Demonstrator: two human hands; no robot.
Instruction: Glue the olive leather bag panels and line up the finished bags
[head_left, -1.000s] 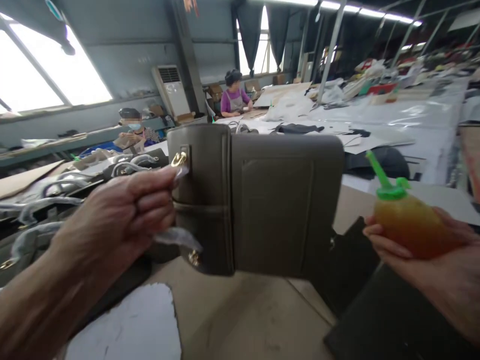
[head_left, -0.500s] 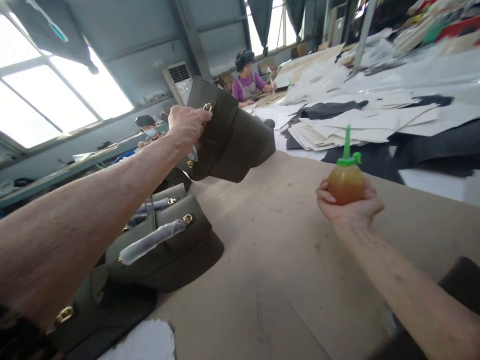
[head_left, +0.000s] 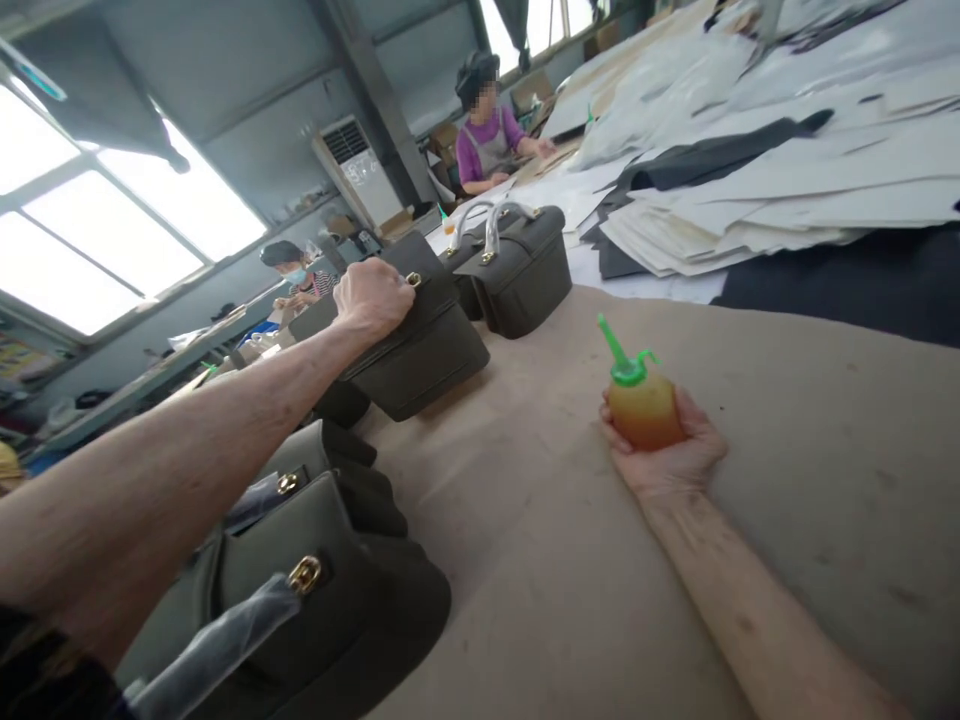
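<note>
My left hand (head_left: pixel 373 297) grips the top of a dark olive handbag (head_left: pixel 420 355) with gold clasps, which rests on the brown cardboard-covered table (head_left: pixel 540 560) at arm's length. My right hand (head_left: pixel 670 458) lies palm up on the table and holds an amber squeeze bottle (head_left: pixel 643 405) with a green nozzle cap, upright. Two more olive handbags (head_left: pixel 517 262) with wrapped handles stand just behind the held bag. Another handbag (head_left: pixel 315 590) with a plastic-wrapped handle lies close to me at the lower left.
Stacks of white and dark cut sheets (head_left: pixel 735 210) cover the table's far right. One person in purple (head_left: pixel 487 135) and another wearing a mask (head_left: pixel 292 270) sit at benches beyond. A white standing air conditioner (head_left: pixel 352 170) is by the back wall.
My left hand has lowered the handbag from the air onto the table near the other bags. My right hand with the bottle has dropped to rest on the table.
</note>
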